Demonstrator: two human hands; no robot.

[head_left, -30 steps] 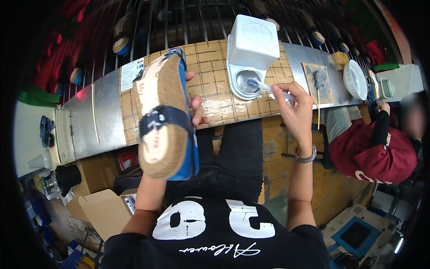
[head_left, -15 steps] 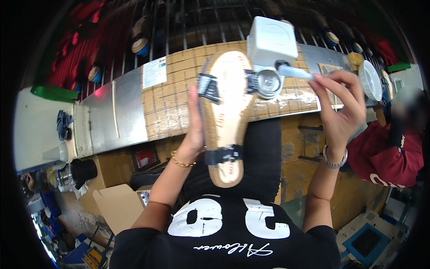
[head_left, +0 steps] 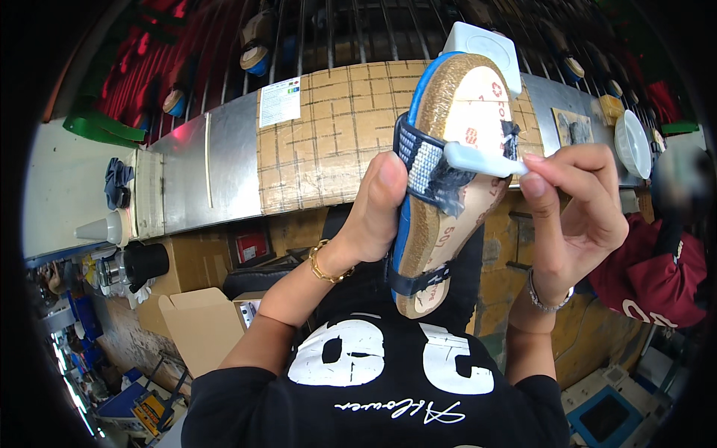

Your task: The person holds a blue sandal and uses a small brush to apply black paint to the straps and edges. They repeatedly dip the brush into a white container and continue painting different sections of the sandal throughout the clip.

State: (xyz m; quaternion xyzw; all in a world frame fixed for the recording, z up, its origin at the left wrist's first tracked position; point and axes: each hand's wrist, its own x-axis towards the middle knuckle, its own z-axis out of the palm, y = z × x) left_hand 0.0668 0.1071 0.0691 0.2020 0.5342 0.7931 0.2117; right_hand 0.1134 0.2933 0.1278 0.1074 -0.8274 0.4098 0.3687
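My left hand [head_left: 376, 213] grips a sandal [head_left: 472, 93] by its left edge, holding it tilted and raised over my lap, its pale insole facing me. It has a cork-coloured midsole, a blue edge and dark straps; a woven grey-white patch covers part of the front strap [head_left: 417, 153]. In my right hand [head_left: 579, 201], a brush [head_left: 478, 159] with a pale blue-white handle is pinched between thumb and fingers. Its dark, wet-looking bristles [head_left: 450, 193] are at the inner side of the front strap, over the insole; exact contact is unclear.
Behind the sandal's toe stands a white square container [head_left: 474, 36]. Taped cardboard [head_left: 336, 134] covers the metal bench [head_left: 183, 183], with a rack of bars beyond. To the right are a white bowl [head_left: 632, 145] and a person in maroon [head_left: 650, 272]. An opened carton [head_left: 194, 325] sits lower left.
The sandal has moved right and up and turned, showing its blue side. The brush has come from above the round pot onto the front strap area. The pot is now hidden behind the sandal.
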